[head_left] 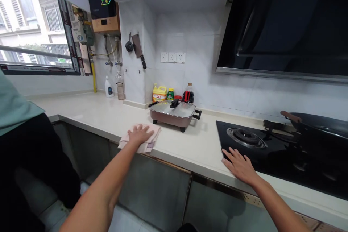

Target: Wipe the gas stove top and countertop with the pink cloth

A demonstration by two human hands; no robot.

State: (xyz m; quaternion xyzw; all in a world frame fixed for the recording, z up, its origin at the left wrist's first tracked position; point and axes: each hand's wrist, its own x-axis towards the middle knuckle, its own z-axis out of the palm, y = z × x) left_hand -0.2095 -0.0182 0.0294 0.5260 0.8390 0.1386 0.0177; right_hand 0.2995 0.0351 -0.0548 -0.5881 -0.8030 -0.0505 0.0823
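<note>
My left hand (140, 135) lies flat with spread fingers on a folded pale pink cloth (152, 141), pressing it to the white countertop (187, 148) at the front edge. Just behind the cloth stands a brown electric skillet (172, 116) with a glass lid and black handles. My right hand (240, 165) rests, fingers outstretched, on the front left corner of the black gas stove (274, 159). Nothing is held in it.
A wok (323, 130) sits on the stove's right side. Bottles, including a yellow jug (159, 94), stand behind the skillet. A cleaver (138, 49) hangs on the wall. At the left stands another person (29, 145), close to the counter. A range hood (285, 25) overhangs the stove.
</note>
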